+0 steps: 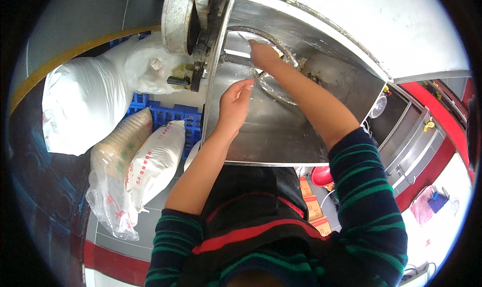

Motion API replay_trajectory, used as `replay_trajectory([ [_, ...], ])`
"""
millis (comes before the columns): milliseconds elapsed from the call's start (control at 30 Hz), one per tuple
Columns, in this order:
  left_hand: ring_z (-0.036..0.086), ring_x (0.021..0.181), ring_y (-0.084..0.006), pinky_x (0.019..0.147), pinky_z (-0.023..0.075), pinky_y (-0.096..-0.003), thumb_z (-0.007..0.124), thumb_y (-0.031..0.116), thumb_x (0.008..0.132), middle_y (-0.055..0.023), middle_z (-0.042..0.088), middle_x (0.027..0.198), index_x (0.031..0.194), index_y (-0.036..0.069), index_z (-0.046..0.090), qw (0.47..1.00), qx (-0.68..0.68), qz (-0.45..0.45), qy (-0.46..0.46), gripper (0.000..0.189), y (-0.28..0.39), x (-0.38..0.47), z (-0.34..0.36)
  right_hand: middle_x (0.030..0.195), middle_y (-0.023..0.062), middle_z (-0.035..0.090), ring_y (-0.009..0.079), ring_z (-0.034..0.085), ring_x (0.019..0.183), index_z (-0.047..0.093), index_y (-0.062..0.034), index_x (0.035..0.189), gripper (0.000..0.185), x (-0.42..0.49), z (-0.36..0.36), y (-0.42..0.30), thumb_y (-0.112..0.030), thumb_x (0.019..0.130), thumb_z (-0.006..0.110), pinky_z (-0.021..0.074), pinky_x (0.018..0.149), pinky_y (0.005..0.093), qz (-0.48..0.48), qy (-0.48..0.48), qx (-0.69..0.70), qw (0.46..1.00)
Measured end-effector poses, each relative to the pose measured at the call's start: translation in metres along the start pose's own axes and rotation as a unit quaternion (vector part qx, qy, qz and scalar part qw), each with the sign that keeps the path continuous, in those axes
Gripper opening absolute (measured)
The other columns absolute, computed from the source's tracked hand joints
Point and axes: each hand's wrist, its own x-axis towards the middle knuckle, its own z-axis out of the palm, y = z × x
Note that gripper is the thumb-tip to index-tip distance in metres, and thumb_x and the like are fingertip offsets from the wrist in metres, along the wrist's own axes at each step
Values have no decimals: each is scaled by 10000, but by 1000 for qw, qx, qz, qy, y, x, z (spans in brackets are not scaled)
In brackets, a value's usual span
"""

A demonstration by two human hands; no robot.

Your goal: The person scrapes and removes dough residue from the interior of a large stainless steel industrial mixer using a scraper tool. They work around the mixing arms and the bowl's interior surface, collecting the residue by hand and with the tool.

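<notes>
Before me is the steel trough (271, 136) of what looks like a dough mixer. Inside it a curved metal mixing arm (276, 95), crusted with residue, comes off a shaft (237, 58) at the left wall. My right hand (263, 55) reaches in over the shaft, within the loop of the mixing arm, its index finger extended towards the left. Whether its other fingers grip anything is hidden. My left hand (234, 104) hovers above the trough's left side, fingers loosely bent and thumb a little apart, with nothing visible in it. Pale residue (312, 76) clings to the trough's far right wall.
A raised white lid (339, 27) stands behind the trough. To the left are a pulley wheel (176, 19), a full white bag (86, 98), two printed sacks (160, 155) (120, 147) and a blue plastic pallet (162, 117). Cartons (312, 208) and a red basin (322, 176) sit low right.
</notes>
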Motion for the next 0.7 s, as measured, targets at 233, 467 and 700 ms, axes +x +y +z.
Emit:
replay_trajectory([
  [233, 528, 1003, -128, 884, 386, -253, 504, 152, 921, -67, 597, 1079, 1105, 15, 572, 1000, -18, -22, 8, 239, -1, 0, 1, 950, 244, 621, 377, 614, 898, 567, -13, 1068, 291, 57, 18, -22, -80, 817, 435, 491, 772, 460, 47, 0, 53, 997],
  [467, 524, 1030, -160, 878, 396, -299, 502, 210, 913, -62, 585, 1117, 1118, 27, 563, 999, -6, -41, 18, 282, -2, 2, -1, 1040, 210, 615, 334, 616, 948, 621, -14, 990, 255, 61, -2, -19, -70, 818, 441, 491, 793, 445, -36, -90, -22, 995],
  [700, 454, 1117, -153, 907, 380, -330, 502, 288, 923, -104, 502, 1206, 1172, 10, 513, 983, 57, 19, 174, 374, -15, 8, 1, 792, 112, 632, 209, 614, 662, 568, -4, 930, 257, -60, -25, 15, -242, 906, 476, 491, 604, 336, 12, -95, 318, 943],
])
